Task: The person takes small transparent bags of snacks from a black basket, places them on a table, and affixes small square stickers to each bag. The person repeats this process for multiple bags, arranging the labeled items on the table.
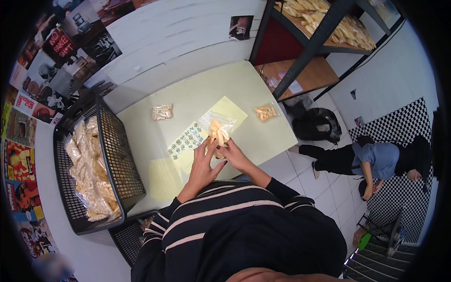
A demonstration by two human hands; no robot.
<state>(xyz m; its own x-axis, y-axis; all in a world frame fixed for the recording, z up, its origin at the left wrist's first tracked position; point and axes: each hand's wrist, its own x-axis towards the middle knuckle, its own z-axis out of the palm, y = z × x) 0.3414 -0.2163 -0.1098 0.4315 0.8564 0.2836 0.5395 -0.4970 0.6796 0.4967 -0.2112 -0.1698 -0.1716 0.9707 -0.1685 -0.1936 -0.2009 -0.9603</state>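
Observation:
A clear plastic bag of pale yellow puffed snacks (220, 131) is in front of me, above the table. My right hand (239, 157) grips its lower right part, thumb on the near face. The fingertips of my left hand (203, 166) touch the bag's left side, while the left thumb is held apart from it. Whether the left fingers also grip is hidden. Beneath and left of the bag lies a sticker sheet (186, 141) with rows of small printed labels on yellowish backing. Another pale yellow sheet (225, 105) extends behind the bag.
Two labelled snack bags, one at left (162, 112) and one at right (266, 112), lie on the table (197, 83). A black plastic basket (121, 151) of bagged snacks stands left. Beyond the right edge are a shelving rack (310, 40), a black plastic bag (315, 123) and another person (373, 158).

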